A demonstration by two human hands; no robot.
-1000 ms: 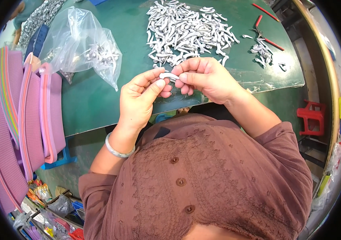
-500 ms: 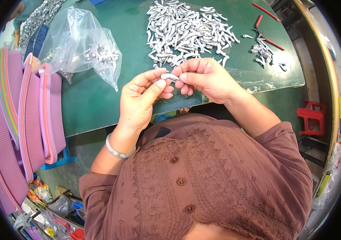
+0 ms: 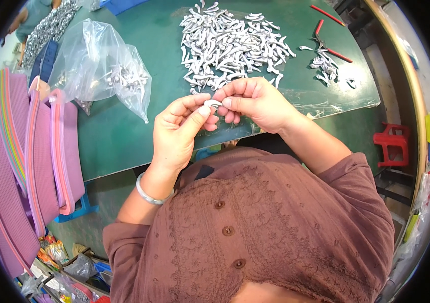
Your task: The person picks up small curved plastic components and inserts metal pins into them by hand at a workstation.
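Between my two hands, over the near edge of the green table (image 3: 139,146), is a small curved silvery-white metal piece (image 3: 213,103). My left hand (image 3: 179,126) pinches one end of it between thumb and fingers. At the other end, the thumb and fingertips of my right hand (image 3: 255,103) close on it too. The piece's underside is partly hidden by my fingers. Just beyond my hands spreads a large heap of similar curved metal pieces (image 3: 230,45).
Red-handled pliers (image 3: 322,44) lie at the right beside a small pile of metal pieces (image 3: 326,69) and a red stick (image 3: 327,15). A clear plastic bag (image 3: 91,60) holding more pieces sits left. Pink baskets (image 3: 38,151) stack beside the table; a red stool (image 3: 391,145) stands right.
My hands stay pinched on the same piece, which looks slightly turned. The view has shifted a little, so the table's things sit slightly differently in the picture.
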